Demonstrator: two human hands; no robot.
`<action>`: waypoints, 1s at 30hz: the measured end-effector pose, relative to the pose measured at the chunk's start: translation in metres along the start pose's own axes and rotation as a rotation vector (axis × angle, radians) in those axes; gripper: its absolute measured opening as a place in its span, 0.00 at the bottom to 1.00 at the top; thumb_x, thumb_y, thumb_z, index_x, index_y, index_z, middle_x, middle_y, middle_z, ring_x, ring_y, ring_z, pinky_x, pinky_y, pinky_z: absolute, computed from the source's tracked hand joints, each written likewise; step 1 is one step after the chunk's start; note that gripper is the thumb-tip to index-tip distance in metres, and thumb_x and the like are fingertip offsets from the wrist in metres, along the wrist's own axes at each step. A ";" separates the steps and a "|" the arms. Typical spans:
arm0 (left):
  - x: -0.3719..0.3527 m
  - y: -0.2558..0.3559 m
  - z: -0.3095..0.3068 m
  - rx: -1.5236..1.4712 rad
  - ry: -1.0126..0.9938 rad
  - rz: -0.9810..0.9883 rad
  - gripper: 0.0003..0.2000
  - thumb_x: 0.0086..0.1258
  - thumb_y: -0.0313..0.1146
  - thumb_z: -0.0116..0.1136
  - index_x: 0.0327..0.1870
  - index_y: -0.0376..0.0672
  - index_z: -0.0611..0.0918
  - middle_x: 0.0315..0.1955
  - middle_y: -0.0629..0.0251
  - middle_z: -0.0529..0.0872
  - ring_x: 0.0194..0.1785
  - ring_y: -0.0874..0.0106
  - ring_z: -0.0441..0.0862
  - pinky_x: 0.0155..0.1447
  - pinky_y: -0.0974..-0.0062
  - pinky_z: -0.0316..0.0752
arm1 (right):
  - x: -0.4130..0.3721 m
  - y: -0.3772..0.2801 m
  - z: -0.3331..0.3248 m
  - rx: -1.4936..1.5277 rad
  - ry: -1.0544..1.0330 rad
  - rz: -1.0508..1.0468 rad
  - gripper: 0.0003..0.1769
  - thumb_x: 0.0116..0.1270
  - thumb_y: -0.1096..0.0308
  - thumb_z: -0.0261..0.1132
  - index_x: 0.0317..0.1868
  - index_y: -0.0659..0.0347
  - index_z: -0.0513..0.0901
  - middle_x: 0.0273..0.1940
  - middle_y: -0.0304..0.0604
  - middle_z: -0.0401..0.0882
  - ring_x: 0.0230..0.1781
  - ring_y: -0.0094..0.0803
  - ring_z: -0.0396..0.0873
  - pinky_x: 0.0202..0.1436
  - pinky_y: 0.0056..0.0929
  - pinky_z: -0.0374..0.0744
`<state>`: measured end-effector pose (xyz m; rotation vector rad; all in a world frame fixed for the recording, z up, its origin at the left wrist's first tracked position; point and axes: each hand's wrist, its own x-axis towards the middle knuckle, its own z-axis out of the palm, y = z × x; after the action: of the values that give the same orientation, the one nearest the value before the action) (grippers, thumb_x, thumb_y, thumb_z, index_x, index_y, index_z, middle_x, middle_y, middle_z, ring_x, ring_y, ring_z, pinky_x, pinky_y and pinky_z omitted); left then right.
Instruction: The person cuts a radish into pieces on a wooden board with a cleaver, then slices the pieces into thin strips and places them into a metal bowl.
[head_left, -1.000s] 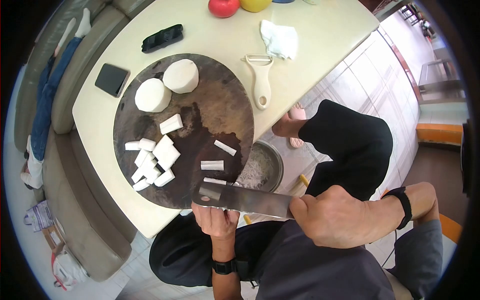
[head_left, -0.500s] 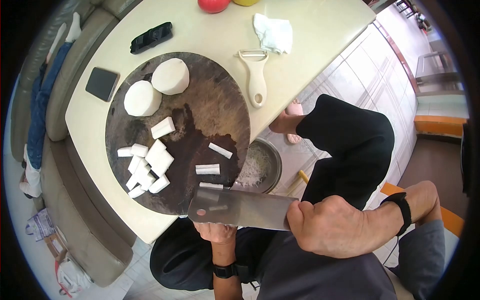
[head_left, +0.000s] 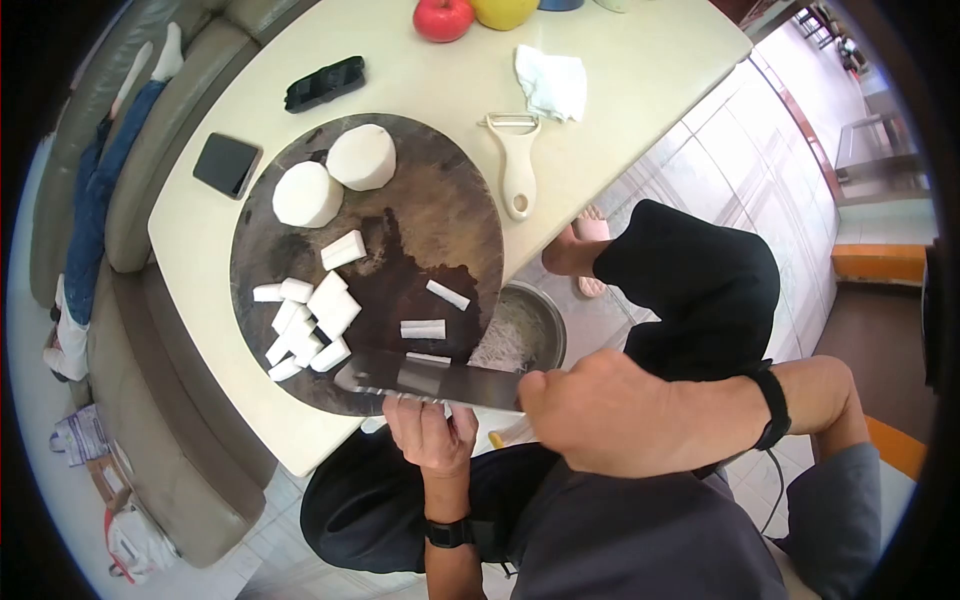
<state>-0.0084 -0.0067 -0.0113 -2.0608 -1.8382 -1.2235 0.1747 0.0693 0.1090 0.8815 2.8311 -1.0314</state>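
Note:
My right hand point(head_left: 600, 412) grips the handle of a broad steel cleaver point(head_left: 430, 380), whose blade lies over the near edge of a round dark cutting board point(head_left: 440, 215). My left hand point(head_left: 432, 435) sits just under the blade at the board's near rim, fingers curled up against it. On the board lie two big white radish chunks point(head_left: 335, 175), a pile of cut white blocks point(head_left: 305, 320) and a few thin white strips point(head_left: 425, 328). What my left fingers touch is hidden by the blade.
A metal bowl point(head_left: 545, 325) of white shreds stands on the floor beside my black-trousered knee point(head_left: 700, 280). On the cream table point(head_left: 620, 90) lie a white peeler point(head_left: 518, 160), a crumpled tissue point(head_left: 553, 82), a phone point(head_left: 226, 164), a black case point(head_left: 325, 83) and a red apple point(head_left: 444, 17). A sofa runs along the left.
My right hand has carried the cleaver left and forward, and the blade now covers the board's near edge. My left hand stays beneath it.

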 end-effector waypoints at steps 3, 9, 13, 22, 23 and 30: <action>0.011 0.006 0.002 -0.005 0.055 0.000 0.06 0.49 0.15 0.61 0.28 0.30 0.80 0.33 0.54 0.81 0.39 0.54 0.80 0.43 0.62 0.77 | -0.004 0.006 -0.009 0.023 -0.064 0.056 0.12 0.47 0.76 0.63 0.31 0.71 0.70 0.19 0.52 0.75 0.19 0.50 0.79 0.23 0.41 0.76; 0.010 0.006 0.004 -0.005 0.071 0.001 0.06 0.48 0.14 0.61 0.27 0.31 0.80 0.33 0.54 0.81 0.39 0.55 0.80 0.43 0.63 0.77 | -0.010 0.000 -0.020 0.113 -0.072 0.082 0.12 0.47 0.78 0.63 0.31 0.76 0.72 0.20 0.56 0.77 0.23 0.53 0.81 0.24 0.43 0.77; 0.009 0.007 0.004 -0.010 0.073 -0.003 0.06 0.48 0.14 0.60 0.27 0.31 0.80 0.33 0.54 0.82 0.39 0.55 0.80 0.44 0.63 0.77 | -0.017 -0.003 -0.018 0.127 -0.104 0.124 0.11 0.47 0.78 0.63 0.31 0.75 0.72 0.19 0.56 0.77 0.22 0.53 0.80 0.23 0.44 0.77; 0.016 0.014 0.006 -0.016 0.064 -0.032 0.08 0.49 0.15 0.61 0.31 0.31 0.81 0.36 0.54 0.82 0.41 0.55 0.80 0.46 0.63 0.76 | -0.018 -0.002 -0.011 0.099 -0.045 0.171 0.11 0.47 0.77 0.63 0.30 0.73 0.70 0.17 0.55 0.75 0.21 0.54 0.80 0.24 0.45 0.78; 0.016 0.014 0.006 -0.021 0.056 -0.041 0.08 0.50 0.15 0.62 0.32 0.31 0.81 0.36 0.54 0.82 0.41 0.55 0.80 0.46 0.63 0.76 | -0.018 -0.001 -0.010 0.084 -0.030 0.158 0.11 0.47 0.77 0.63 0.30 0.73 0.71 0.17 0.56 0.75 0.21 0.54 0.80 0.24 0.45 0.77; 0.011 0.012 0.004 -0.019 0.073 -0.054 0.08 0.53 0.15 0.60 0.35 0.30 0.81 0.39 0.52 0.81 0.44 0.53 0.78 0.50 0.60 0.73 | -0.019 0.003 -0.023 0.084 -0.080 0.102 0.12 0.48 0.76 0.64 0.31 0.73 0.72 0.17 0.56 0.75 0.21 0.53 0.80 0.24 0.44 0.76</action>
<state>0.0035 0.0007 -0.0018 -1.9607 -1.8688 -1.3158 0.1964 0.0750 0.1290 0.9568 2.6658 -1.1518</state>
